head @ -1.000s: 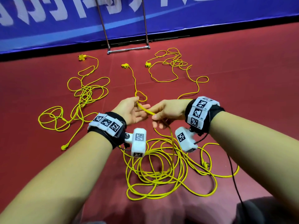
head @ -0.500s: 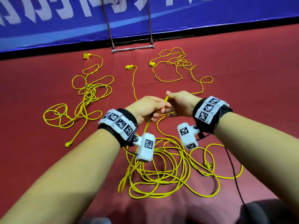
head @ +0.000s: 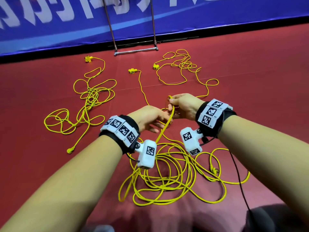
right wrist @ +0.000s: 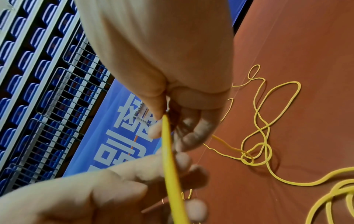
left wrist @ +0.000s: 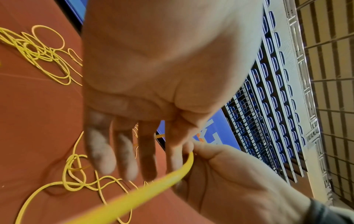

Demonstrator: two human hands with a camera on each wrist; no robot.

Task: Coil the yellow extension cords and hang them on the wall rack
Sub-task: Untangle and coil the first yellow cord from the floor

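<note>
Several yellow extension cords lie on the red floor. The nearest one is a loose heap [head: 167, 183] under my wrists. My right hand [head: 172, 102] pinches a strand of this cord [head: 167, 124] between thumb and fingers, and the strand hangs down to the heap. The right wrist view shows that pinch [right wrist: 166, 117] on the cord [right wrist: 170, 166]. My left hand [head: 153, 126] hovers just left of the strand with its fingers [left wrist: 124, 151] straight, holding nothing; the cord [left wrist: 153, 189] passes under its fingertips. The metal rack's foot bar [head: 135, 51] stands by the blue wall.
Another tangled cord [head: 90, 101] lies at left, with its plug [head: 69, 150] near my left arm. A third cord [head: 180, 67] lies at the back right. Yellow sockets [head: 132, 71] sit before the rack. A black cable [head: 240, 181] trails from my right wrist.
Half a second ago both hands gripped the strand close together. My left hand has since let go and opened, while the right hand still holds the cord, a little higher.
</note>
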